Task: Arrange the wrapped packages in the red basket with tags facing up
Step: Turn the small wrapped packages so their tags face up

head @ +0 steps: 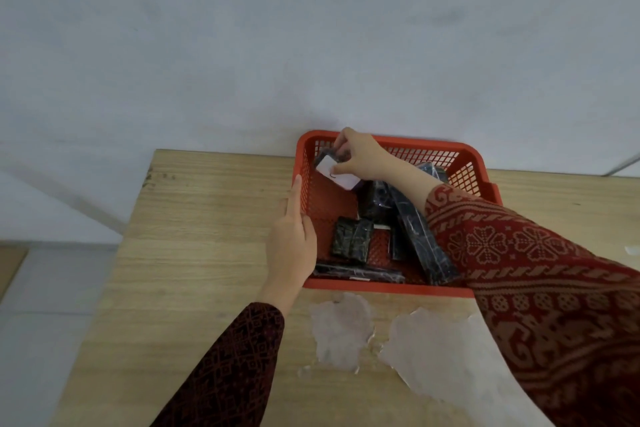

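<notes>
Wrapped packages [426,232] lay jumbled inside the red basket [388,288], which sat on the wooden table [207,225] against the pale wall [311,45]. From my remote seat I counted at least 4 dark, glossy ones: a long package leaning diagonally along the right side, a short block [351,239] near the middle of the mesh floor, a flat one [360,274] along the near wall, and another partly under the forearm. My right hand [360,158] reached into the far left corner, its fingers pinched together on a small dark package [325,154] with a white tag [337,173] facing up. My left hand [292,239] rested against the basket's left wall from outside, fingers straight and together, gripping nothing. Both sleeves were red patterned cloth. On the table just in front of the basket, 2 patches [341,329] of the wood veneer were torn away, showing a pale layer underneath.
</notes>
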A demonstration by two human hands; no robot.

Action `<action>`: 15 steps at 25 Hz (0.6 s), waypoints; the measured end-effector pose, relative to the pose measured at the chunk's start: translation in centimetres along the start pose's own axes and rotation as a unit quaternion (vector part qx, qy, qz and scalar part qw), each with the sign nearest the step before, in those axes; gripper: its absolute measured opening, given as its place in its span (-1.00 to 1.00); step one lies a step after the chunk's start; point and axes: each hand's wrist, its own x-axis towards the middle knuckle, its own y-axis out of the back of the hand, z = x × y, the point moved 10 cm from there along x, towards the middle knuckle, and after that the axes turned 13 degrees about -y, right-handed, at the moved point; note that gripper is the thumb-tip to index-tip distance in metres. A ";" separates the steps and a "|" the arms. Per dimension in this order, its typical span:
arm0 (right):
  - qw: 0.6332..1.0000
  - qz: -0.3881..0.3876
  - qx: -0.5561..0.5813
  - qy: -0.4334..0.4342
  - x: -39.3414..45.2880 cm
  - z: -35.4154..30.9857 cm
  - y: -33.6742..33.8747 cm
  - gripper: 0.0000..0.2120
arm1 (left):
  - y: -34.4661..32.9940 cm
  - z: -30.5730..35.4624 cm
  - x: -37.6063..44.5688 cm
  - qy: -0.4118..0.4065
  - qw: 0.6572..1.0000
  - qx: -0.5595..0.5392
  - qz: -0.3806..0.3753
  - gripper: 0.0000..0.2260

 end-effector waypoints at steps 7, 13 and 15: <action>0.965 0.024 -0.243 0.096 0.1 -2.0 -3.1 -0.69 | -0.2 -0.4 0.0 0.011 1.000 -0.006 -0.004 -0.46; 0.931 0.057 -0.352 0.082 -0.1 -1.9 -4.9 -0.54 | -0.1 -0.3 0.0 0.007 1.000 -0.005 0.004 -0.46; 0.930 0.084 -0.351 0.063 -0.3 -1.7 -4.7 -0.62 | -0.1 -0.3 0.0 0.006 1.000 -0.003 0.001 -0.46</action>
